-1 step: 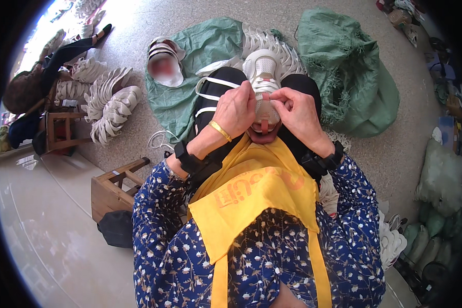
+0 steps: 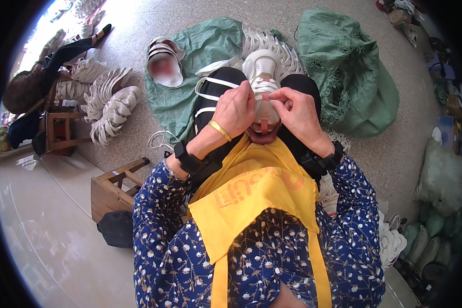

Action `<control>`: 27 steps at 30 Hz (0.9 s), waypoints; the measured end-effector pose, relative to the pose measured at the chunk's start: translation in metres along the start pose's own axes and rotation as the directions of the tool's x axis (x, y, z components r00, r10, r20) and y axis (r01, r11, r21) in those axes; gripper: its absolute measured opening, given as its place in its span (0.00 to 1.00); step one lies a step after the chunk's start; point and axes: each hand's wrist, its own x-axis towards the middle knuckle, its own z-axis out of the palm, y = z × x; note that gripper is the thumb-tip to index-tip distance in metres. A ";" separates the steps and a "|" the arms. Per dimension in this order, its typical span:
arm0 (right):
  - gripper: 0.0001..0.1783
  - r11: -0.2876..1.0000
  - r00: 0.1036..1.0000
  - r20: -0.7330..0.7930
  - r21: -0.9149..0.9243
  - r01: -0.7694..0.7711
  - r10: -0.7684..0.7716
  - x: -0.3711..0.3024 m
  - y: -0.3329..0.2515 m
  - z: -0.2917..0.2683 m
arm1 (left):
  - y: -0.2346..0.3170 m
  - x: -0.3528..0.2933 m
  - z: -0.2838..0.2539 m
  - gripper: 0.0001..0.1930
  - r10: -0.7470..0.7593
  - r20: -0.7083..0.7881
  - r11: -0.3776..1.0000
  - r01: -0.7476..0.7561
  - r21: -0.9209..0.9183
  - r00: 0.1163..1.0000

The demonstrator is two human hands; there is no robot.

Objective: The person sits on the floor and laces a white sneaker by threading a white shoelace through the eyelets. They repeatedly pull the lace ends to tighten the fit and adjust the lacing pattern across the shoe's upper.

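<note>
Pinching at the tongue and lacing of a white sneaker [image 2: 262, 77] held on the lap, centre of the frame.

Both hands are closed narrow on the shoe: the left hand [image 2: 234, 110] grips its side with fingers curled, the right hand [image 2: 299, 115] nips the upper part between thumb and fingertips. To work it well, I judge the shoe should stay braced against the knees, with pulls kept short and even. A yellow apron [image 2: 251, 200] covers the lap below. Green sacks [image 2: 354, 77] lie on the speckled floor [image 2: 138, 20] at upper centre and right, heaps of white soles [image 2: 108, 102] at upper left, a wooden stool [image 2: 110, 187] at lower left.
</note>
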 end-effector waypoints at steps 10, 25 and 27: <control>0.08 1.000 1.000 -0.010 -0.001 -0.003 0.003 0.001 0.006 0.002 | 0.001 0.003 -0.003 0.04 0.032 0.049 0.999 -0.032 0.001 0.998; 0.09 0.998 0.999 -0.020 0.047 -0.038 0.039 0.001 0.014 0.006 | 0.000 0.004 0.003 0.04 -0.001 0.010 0.999 0.000 0.033 1.000; 0.09 0.999 0.999 -0.020 0.037 -0.038 0.038 0.001 0.015 0.006 | 0.000 0.004 0.002 0.04 0.056 0.021 0.998 -0.056 0.021 0.998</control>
